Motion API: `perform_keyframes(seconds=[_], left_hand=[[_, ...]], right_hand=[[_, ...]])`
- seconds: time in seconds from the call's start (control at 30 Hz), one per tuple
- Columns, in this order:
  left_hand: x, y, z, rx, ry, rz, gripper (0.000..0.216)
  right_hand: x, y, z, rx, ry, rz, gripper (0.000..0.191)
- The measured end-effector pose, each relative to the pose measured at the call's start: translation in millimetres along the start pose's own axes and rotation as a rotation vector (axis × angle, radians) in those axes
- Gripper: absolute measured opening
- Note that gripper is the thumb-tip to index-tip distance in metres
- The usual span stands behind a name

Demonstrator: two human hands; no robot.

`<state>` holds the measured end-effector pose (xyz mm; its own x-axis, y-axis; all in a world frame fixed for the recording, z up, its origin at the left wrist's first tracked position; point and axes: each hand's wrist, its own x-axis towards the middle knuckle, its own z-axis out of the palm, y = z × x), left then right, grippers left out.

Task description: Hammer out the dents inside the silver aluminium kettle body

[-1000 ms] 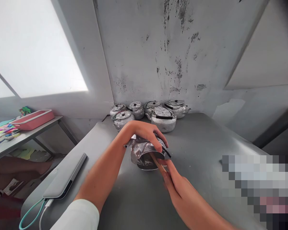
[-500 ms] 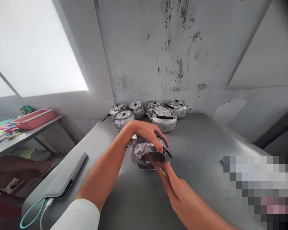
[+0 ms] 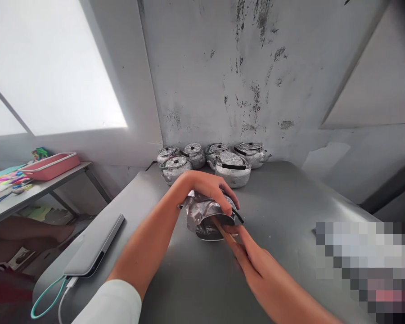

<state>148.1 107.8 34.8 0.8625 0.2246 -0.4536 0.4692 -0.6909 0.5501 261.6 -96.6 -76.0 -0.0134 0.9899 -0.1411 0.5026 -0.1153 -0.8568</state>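
A small aluminium kettle point(image 3: 202, 216) lies tipped on its side on the grey metal table point(image 3: 290, 211), its opening toward me. My left hand point(image 3: 207, 189) is clamped over the top of it, fingers wrapped round the body. My right hand point(image 3: 253, 261) grips a thin wooden stick point(image 3: 222, 229) whose tip reaches into the kettle's mouth.
Several finished kettles point(image 3: 232, 168) stand in a cluster against the stained wall at the table's far edge. A grey power bank point(image 3: 96, 247) with a teal cable point(image 3: 45, 297) lies at the left edge. A side table with a pink tray point(image 3: 50, 165) stands further left.
Both hands and the kettle stay in place; the stick shifts slightly within the kettle's mouth. The view has drifted a little.
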Motion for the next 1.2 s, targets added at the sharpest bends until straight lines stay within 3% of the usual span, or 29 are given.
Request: perform_keyframes(seconds=[1.2], left_hand=[[0.0,2.6,0.7,0.011,0.006,-0.002,0.056]], right_hand=[[2.2,3.5,-1.2,0.016,-0.024,0.074,0.047]])
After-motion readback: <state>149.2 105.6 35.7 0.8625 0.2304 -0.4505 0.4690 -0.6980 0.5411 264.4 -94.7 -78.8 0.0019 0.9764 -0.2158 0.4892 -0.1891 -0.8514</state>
